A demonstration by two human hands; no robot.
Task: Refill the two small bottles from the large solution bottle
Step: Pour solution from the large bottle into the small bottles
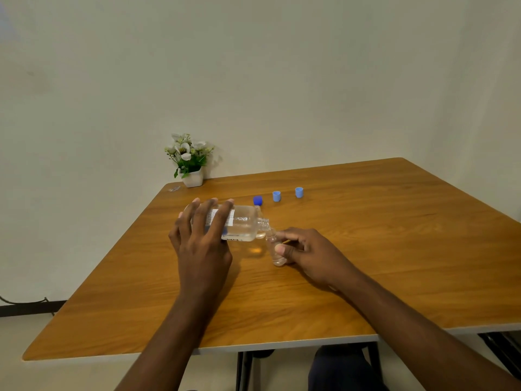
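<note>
My left hand grips the large clear solution bottle, tipped on its side with its open neck pointing right. The neck sits over the mouth of a small clear bottle, which my right hand holds upright on the table. Some clear liquid shows at the bottom of that small bottle. A second small bottle peeks out just behind the large one, mostly hidden. Three loose caps lie beyond: a dark blue cap and two light blue caps.
The wooden table has its front edge close to me and its left edge slanting away. A white pot of artificial flowers stands at the far left corner by the wall. A small clear scrap lies near it.
</note>
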